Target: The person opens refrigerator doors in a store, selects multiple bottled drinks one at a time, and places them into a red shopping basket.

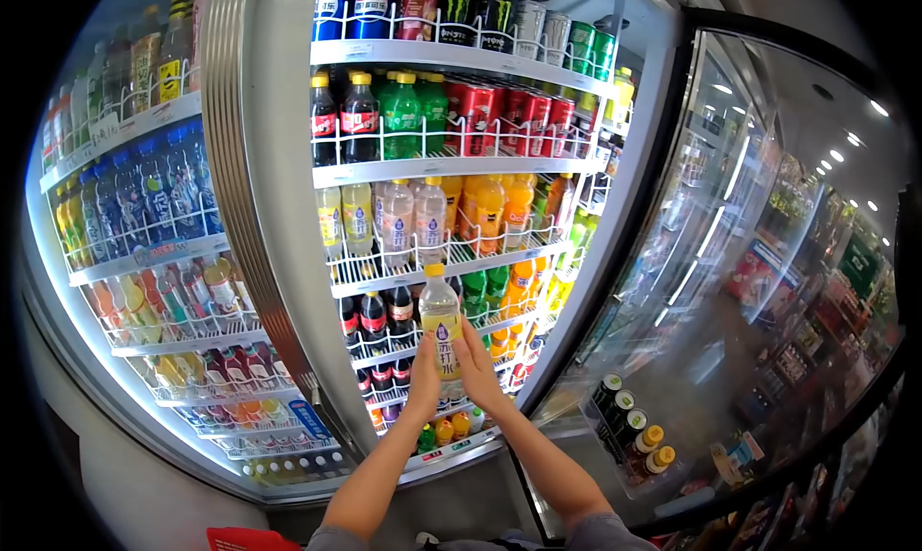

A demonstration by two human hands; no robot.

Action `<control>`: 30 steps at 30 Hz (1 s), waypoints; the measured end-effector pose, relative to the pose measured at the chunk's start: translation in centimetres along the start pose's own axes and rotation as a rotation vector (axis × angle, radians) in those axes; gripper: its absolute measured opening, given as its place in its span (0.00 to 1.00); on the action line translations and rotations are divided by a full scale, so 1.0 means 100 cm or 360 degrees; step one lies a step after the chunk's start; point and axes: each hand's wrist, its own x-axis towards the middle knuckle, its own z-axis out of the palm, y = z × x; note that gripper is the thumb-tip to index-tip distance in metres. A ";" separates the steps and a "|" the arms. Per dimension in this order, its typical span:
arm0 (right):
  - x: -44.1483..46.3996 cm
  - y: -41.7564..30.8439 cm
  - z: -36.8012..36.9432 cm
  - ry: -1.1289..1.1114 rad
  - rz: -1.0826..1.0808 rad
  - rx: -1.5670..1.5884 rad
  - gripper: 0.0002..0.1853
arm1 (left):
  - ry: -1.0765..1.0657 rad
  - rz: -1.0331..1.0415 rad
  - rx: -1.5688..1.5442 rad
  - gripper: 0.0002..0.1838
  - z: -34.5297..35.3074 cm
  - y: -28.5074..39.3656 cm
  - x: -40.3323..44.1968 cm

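Observation:
A clear soda water bottle [441, 306] with a yellow cap and a yellow-and-white label stands upright between my hands, in front of the open fridge. My left hand [423, 383] presses on its left side and my right hand [477, 369] is wrapped against its right side. Behind it, a fridge shelf [451, 265] carries similar yellow-capped clear bottles [398, 223] and orange drink bottles [483, 208]. Dark cola bottles [373, 316] fill the shelf to the left of the held bottle.
Cans, cola and green bottles [400, 114] line the upper shelves behind white wire rails. The glass door [672, 263] is swung open on the right. A crate of bottles [629, 436] shows low behind the glass. A second lit fridge section [144, 225] is at left, a red object [248, 539] at bottom left.

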 end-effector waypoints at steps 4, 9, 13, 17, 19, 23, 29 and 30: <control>-0.058 -0.010 -0.015 -0.0099 0.0350 0.0110 0.30 | -0.0014 -0.0044 -0.0023 0.29 0.017 -0.004 -0.041; -0.111 -0.011 -0.050 -0.0306 0.0286 0.0377 0.33 | -0.0044 -0.0040 -0.0010 0.31 0.032 -0.019 -0.097; -0.155 -0.023 -0.073 -0.0596 0.0399 0.0266 0.44 | -0.0031 -0.0331 -0.0261 0.31 0.039 -0.029 -0.157; -0.192 -0.031 -0.078 -0.0720 0.0501 0.0268 0.40 | -0.0139 -0.0421 -0.0309 0.32 0.022 -0.055 -0.205; -0.216 -0.025 -0.069 -0.0732 0.0509 0.0284 0.38 | -0.0192 -0.0451 -0.0315 0.32 0.014 -0.054 -0.241; -0.241 -0.034 -0.026 -0.0941 0.0645 0.0485 0.38 | -0.0025 -0.0325 -0.0231 0.29 -0.026 -0.040 -0.298; -0.243 -0.057 0.024 -0.1340 0.0582 0.0372 0.39 | 0.0063 -0.0176 -0.0257 0.30 -0.059 0.002 -0.344; -0.240 -0.064 0.030 -0.1400 0.0604 0.0350 0.40 | 0.0073 -0.0157 -0.0302 0.31 -0.064 0.007 -0.346</control>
